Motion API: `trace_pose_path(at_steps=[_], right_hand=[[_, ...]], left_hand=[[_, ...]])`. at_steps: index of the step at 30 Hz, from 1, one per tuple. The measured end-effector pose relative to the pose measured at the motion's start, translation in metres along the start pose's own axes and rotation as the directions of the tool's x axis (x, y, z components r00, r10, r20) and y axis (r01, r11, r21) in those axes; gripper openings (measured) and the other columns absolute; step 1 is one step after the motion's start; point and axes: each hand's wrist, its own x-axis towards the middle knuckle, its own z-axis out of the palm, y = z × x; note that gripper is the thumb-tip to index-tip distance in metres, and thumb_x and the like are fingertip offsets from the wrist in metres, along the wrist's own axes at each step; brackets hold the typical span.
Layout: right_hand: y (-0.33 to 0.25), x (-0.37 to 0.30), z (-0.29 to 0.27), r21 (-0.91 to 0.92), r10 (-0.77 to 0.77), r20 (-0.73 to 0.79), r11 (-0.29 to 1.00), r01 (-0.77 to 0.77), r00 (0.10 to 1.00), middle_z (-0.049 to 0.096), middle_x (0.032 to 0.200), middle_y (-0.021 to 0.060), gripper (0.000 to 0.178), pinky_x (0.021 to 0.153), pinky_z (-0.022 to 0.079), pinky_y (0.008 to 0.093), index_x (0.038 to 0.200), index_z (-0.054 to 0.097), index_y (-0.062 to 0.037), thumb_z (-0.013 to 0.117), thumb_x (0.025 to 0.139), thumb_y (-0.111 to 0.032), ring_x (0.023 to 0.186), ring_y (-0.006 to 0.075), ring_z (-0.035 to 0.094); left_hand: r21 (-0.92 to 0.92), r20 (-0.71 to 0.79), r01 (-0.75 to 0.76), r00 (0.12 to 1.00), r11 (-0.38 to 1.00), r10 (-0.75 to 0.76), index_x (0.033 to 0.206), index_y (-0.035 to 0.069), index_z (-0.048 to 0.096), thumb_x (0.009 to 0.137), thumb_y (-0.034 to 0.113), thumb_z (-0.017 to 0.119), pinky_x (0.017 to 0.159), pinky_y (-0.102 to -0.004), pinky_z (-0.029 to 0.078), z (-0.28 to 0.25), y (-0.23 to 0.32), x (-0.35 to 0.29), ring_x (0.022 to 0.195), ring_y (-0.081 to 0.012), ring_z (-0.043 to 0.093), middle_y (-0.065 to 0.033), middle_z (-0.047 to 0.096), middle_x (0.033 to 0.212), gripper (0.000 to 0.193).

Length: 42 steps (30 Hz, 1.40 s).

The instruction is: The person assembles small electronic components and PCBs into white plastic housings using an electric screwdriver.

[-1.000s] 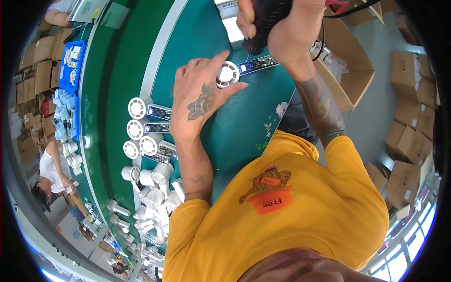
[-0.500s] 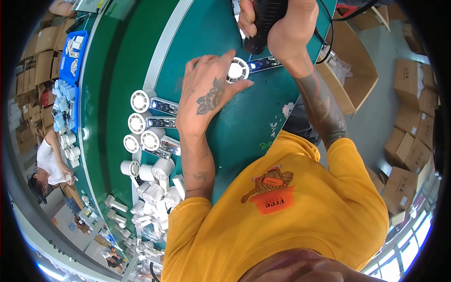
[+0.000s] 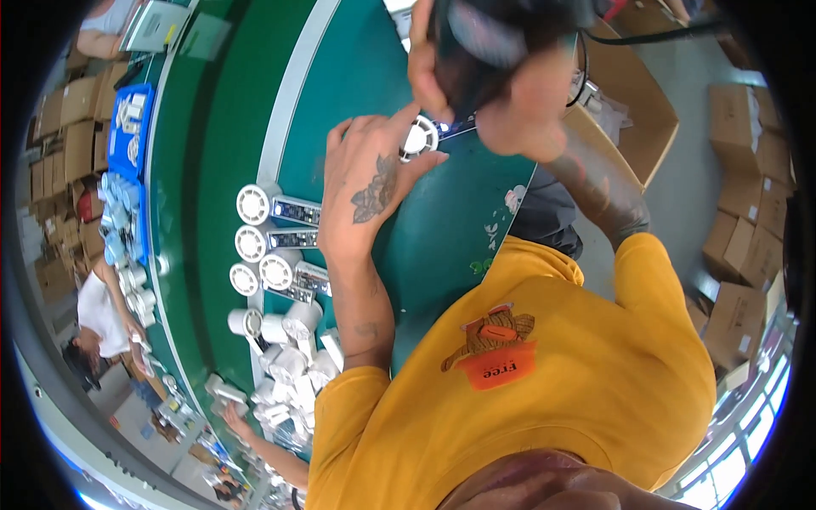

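Observation:
My left hand (image 3: pixel 365 178) curls around a white round vented head (image 3: pixel 419 138) of a small device, thumb and fingers at its rim. From that head a narrow housing with an exposed circuit board (image 3: pixel 459 127) runs to the right, partly hidden by the tool. My right hand (image 3: pixel 531 106) is wrapped around a dark corded power tool, apparently an electric screwdriver (image 3: pixel 484 51), held over the board. Motion blurs the tool, and its tip is hidden. Left of my forearm, several similar white devices (image 3: pixel 276 270) lie with their boards showing.
A heap of white housings (image 3: pixel 289 365) lies at the lower left. Another person's arm (image 3: pixel 270 450) reaches toward white parts across the green belt (image 3: pixel 204 280). A blue bin (image 3: pixel 130 127) stands at the far left, an open cardboard box (image 3: pixel 633 127) at the right.
The power tool has come up closer to the camera and tilted, covering more of the board. My left hand stays on the white head. Another person's arm has entered at the lower left.

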Motion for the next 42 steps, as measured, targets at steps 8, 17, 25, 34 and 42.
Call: trace_pose_path(at_steps=[8,17,25,34,42], right_hand=[[-0.089,-0.077,0.038,0.213,-0.68,0.431,0.716,0.665,0.594,0.055,0.056,0.0054,0.075,0.04,0.04,0.0244,0.097,0.061,-0.0007,0.042,0.101,-0.073,0.042,0.0112,0.051],[-0.05,-0.086,0.028,0.304,-0.647,0.474,0.756,0.579,0.597,0.054,0.055,0.0063,0.084,0.04,0.04,0.0254,0.101,0.058,-0.001,0.04,0.094,-0.083,0.04,0.0138,0.05],[-0.021,-0.044,0.023,0.536,-0.774,0.579,0.599,0.594,0.258,0.058,0.062,0.0078,0.083,0.043,0.042,0.0264,0.109,0.058,-0.0006,0.044,0.094,-0.081,0.044,0.0141,0.052],[-0.01,-0.042,0.023,0.655,-0.77,0.558,0.638,0.406,0.31,0.059,0.062,0.0088,0.087,0.043,0.042,0.0266,0.106,0.059,0.0006,0.047,0.091,-0.084,0.044,0.0153,0.052],[-0.006,-0.039,0.026,0.605,-0.794,0.58,0.571,0.555,0.184,0.06,0.063,0.007,0.09,0.045,0.042,0.0245,0.108,0.058,0.0034,0.047,0.09,-0.084,0.047,0.0123,0.053]], left_hand=[[-0.08,-0.09,-0.039,0.995,0.996,0.032,0.126,0.002,0.069,0.078,0.029,0.086,0.095,-0.0444,0.046,0.01,-0.003,-0.001,0.102,-0.0375,0.066,-0.0182,0.071,0.091,0.057],[-0.078,-0.124,-0.062,0.991,0.995,0.052,0.124,0.0,0.069,0.077,0.029,0.086,0.087,-0.0452,0.049,0.007,-0.004,-0.003,0.095,-0.0375,0.066,-0.0193,0.071,0.09,0.057],[-0.092,-0.117,-0.07,0.991,0.993,0.059,0.123,-0.001,0.07,0.076,0.029,0.086,0.085,-0.0454,0.051,0.008,-0.001,-0.002,0.093,-0.0371,0.067,-0.0204,0.071,0.087,0.058],[-0.061,-0.094,-0.073,0.993,0.995,0.067,0.124,0.0,0.068,0.077,0.028,0.086,0.086,-0.0467,0.051,0.007,-0.003,-0.003,0.094,-0.038,0.067,-0.0189,0.071,0.087,0.058],[-0.066,-0.063,-0.038,0.997,0.997,0.033,0.125,0.003,0.069,0.078,0.028,0.086,0.089,-0.0461,0.049,0.004,0.0,-0.004,0.099,-0.036,0.066,-0.0171,0.072,0.09,0.056]])
